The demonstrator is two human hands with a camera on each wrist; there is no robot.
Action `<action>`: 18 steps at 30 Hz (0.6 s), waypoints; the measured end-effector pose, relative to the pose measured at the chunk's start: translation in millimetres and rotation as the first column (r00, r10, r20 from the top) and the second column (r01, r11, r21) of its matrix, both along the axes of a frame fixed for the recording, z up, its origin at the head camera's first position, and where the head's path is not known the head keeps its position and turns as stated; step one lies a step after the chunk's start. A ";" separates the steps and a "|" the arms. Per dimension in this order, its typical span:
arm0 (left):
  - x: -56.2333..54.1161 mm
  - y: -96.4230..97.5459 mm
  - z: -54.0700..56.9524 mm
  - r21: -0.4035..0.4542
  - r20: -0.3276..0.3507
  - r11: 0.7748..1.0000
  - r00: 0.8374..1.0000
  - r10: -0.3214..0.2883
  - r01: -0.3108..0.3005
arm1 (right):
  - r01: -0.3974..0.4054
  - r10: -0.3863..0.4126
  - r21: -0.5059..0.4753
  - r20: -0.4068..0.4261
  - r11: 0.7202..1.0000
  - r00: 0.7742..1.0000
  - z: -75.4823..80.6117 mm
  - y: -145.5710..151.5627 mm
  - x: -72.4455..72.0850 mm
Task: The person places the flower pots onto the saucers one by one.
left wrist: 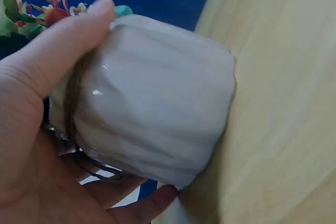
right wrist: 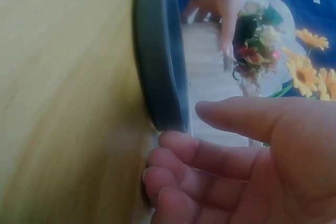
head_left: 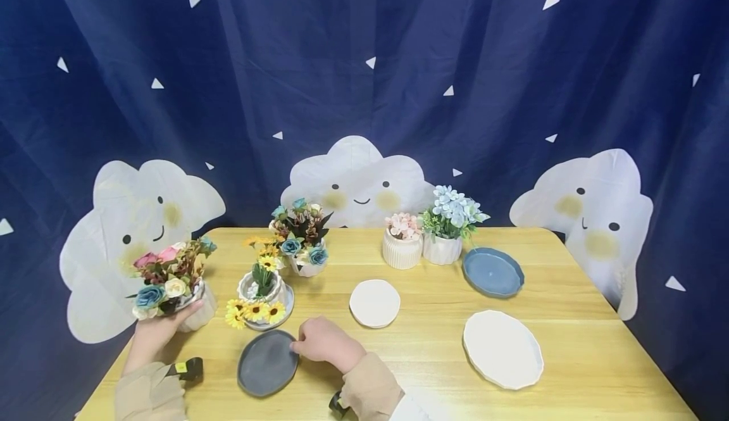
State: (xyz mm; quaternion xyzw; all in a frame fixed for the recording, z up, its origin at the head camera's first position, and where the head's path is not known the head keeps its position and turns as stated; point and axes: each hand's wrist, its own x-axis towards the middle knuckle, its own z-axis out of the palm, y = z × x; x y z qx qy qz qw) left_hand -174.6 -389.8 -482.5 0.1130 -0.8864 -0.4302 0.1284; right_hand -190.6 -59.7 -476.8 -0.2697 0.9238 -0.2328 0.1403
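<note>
My left hand grips a white ribbed flowerpot with pink, cream and blue artificial flowers. In the left wrist view the thumb lies along the pot's side, near a brown cord, and the fingers pass behind it. The pot tilts; whether its base touches the table I cannot tell. At the front, my right hand pinches the right rim of a dark grey saucer. Just behind that saucer, a white pot of yellow flowers stands on a pale grey saucer.
Farther back are a pot of blue and dark flowers, a ribbed pot with pink flowers and one with light blue flowers. A small white saucer, a larger white one and a blue one lie toward the right.
</note>
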 end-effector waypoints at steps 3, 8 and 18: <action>-0.5 -0.4 0.1 0.001 -0.008 1.000 1.000 -0.006 0.006 | -0.012 0.012 0.014 -0.010 1.000 1.000 0.9 -0.3 1.0; 1.7 2.0 2.1 -0.013 -0.011 1.000 1.000 -0.004 0.003 | -0.010 0.011 0.023 -0.026 1.000 1.000 1.8 -0.9 2.6; 2.9 9.4 6.8 0.014 -0.138 1.000 0.990 0.006 -0.004 | -0.006 0.007 0.017 -0.060 1.000 0.998 1.7 -0.9 4.3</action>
